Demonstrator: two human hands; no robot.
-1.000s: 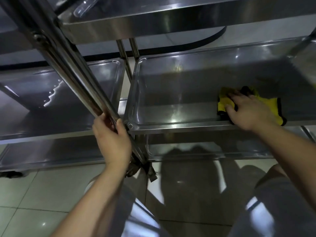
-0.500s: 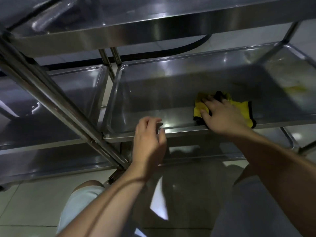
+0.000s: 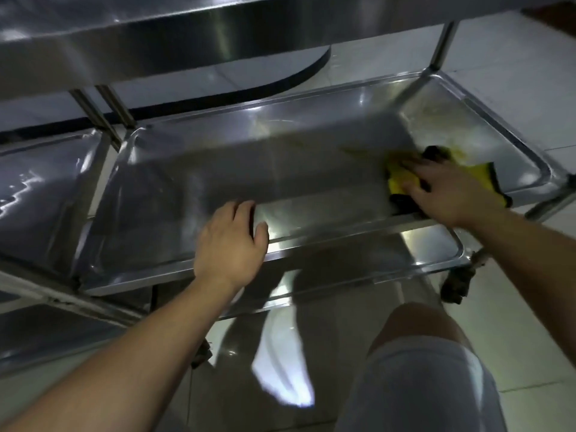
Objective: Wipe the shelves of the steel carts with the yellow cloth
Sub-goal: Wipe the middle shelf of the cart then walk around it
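Glossy pale tiled floor (image 3: 514, 73) lay under everything. A dark curved strip (image 3: 218, 88) ran across it behind. The person's bare knee (image 3: 417, 322) showed above light grey shorts (image 3: 420, 385) at lower right.

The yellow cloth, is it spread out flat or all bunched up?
Bunched up. The yellow cloth lies in folds under the right hand on the middle shelf, with black edging showing on several sides.
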